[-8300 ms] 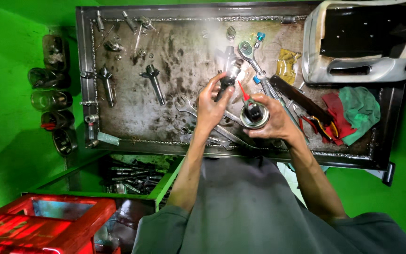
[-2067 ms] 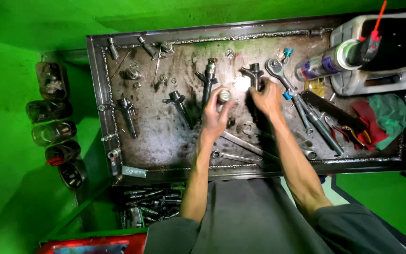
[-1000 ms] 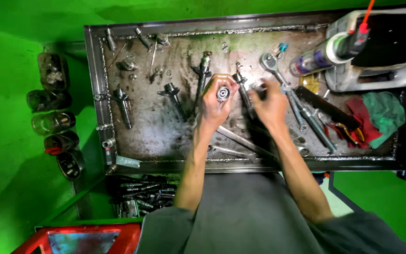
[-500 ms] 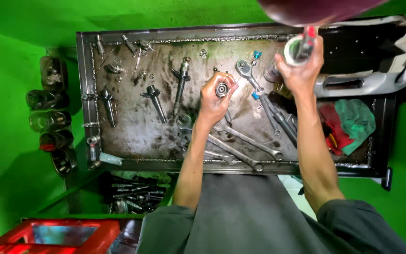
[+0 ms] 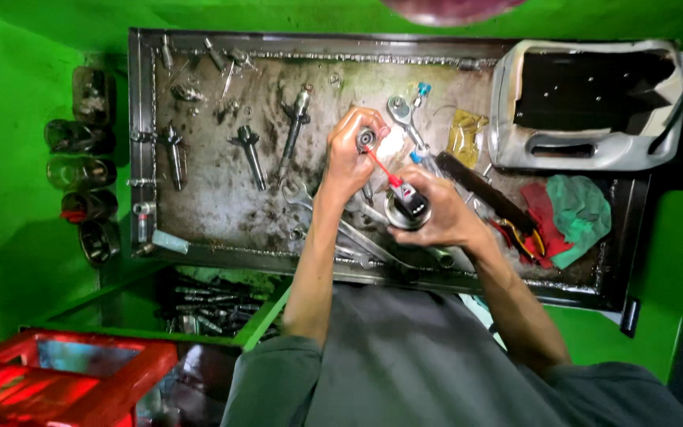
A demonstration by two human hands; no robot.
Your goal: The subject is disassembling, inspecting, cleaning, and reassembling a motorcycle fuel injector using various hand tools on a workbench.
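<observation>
Spray can (image 5: pixel 406 207), gripped in the right hand (image 5: pixel 444 217), aims its red straw (image 5: pixel 379 164) into the small round metal part (image 5: pixel 366 140) pinched by left hand (image 5: pixel 349 154), above the tray's (image 5: pixel 199 217) near rim. Spraying step; next requires steady nozzle pressure.

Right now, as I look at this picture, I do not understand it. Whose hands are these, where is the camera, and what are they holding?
The camera sits on a person's head and looks down, so you see that person's own two arms. The left hand holds up a small round metal part. The right hand holds a spray can; its thin red straw points at that part. Below lies a dirty metal tray with wrenches, other metal parts and red and green rags. A cut-open white plastic jug stands at the tray's right.
</observation>
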